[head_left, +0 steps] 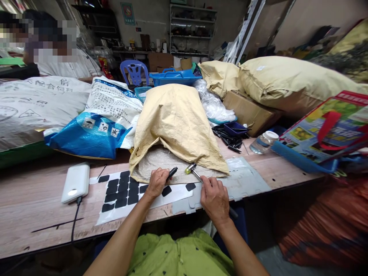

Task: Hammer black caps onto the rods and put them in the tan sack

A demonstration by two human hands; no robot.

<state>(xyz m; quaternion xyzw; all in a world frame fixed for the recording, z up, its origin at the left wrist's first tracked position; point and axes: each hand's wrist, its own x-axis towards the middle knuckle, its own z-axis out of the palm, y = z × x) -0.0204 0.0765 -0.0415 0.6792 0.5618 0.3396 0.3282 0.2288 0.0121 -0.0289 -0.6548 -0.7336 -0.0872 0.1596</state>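
Hammer [190,168] at near end of sack [175,119], power bank [76,182] left, jar [263,143] right

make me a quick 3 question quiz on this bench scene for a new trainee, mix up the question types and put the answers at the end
1. Which hand holds the hammer, and what is in the other?
2. True or false: the white device lies on top of the large yellowish sack.
3. What colour is the lid of the clear jar?
a) red
b) white
c) green

Key:
1. The right hand; the left hand holds a black pen-like tool.
2. False; it lies on the table.
3. b
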